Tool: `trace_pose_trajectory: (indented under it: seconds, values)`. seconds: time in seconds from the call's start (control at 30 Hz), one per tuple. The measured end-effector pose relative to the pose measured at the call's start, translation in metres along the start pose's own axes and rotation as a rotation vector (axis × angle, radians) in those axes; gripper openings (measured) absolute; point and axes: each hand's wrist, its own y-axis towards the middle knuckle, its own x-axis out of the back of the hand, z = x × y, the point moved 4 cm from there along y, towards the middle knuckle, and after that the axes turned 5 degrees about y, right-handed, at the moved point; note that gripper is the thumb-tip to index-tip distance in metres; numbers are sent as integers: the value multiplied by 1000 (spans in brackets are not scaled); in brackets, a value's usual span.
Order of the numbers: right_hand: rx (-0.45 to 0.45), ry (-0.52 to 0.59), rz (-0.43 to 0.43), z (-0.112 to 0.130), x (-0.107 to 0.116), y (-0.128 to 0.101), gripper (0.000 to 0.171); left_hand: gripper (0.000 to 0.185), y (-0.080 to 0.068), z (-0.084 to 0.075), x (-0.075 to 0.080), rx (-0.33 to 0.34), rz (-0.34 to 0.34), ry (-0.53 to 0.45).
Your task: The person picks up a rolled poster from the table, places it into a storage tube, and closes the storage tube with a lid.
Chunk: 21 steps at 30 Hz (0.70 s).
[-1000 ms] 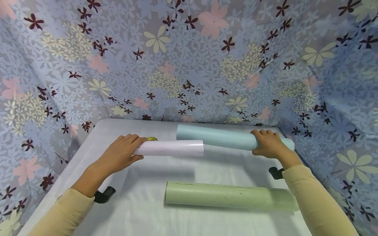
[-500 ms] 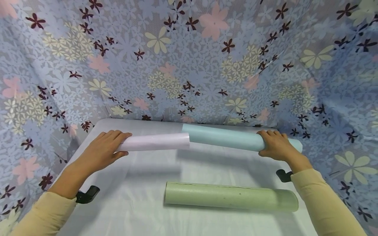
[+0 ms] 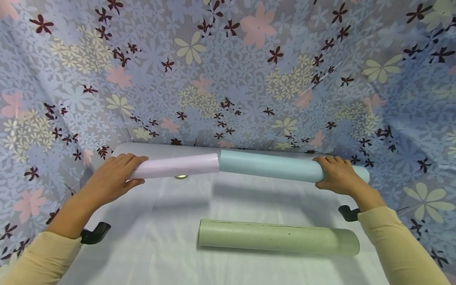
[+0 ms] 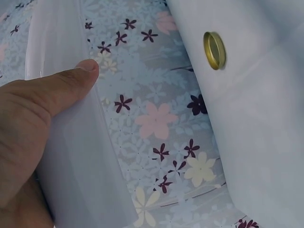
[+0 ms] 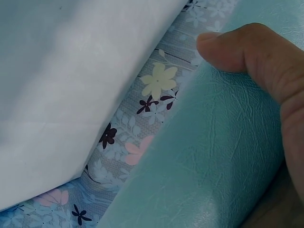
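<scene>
The pink roll is gripped at its outer end by the left hand, fingers curled over the top and thumb below; in the left wrist view the thumb presses on the roll's pale surface; the roll is held above the bench, reaching from that hand toward the right hand. The blue roll is gripped near its far end by the right hand, fingers wrapped over it; the right wrist view shows the thumb lying on the roll's grained blue skin. The two rolls meet end to end about midway between the hands, forming nearly one line; whether the ends actually touch cannot be told. Just under the pink roll, nearer the left hand, a brass ring sits in the white bench cover; the left wrist view shows it as a metal eyelet. Nearer the person, below the blue roll and closer to the right hand, a green roll lies flat on the bench, well apart from both hands. Floral cloth hangs behind and to both sides of the hands. Both arms wear cream sleeves.
</scene>
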Motion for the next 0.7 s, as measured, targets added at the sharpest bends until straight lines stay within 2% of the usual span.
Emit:
trace_pose_trajectory:
  seconds: [0.17,0.4,0.7]
  values:
    - [13,-9,-26,-1,2,-4,79,61,-2,3,0,20,25,0]
    - [33,-2,-59,0,5,-9,78,61,-2,6,-1,22,23,13]
    - [57,2,-72,1,7,-12,79,62,-1,9,-3,27,50,30]
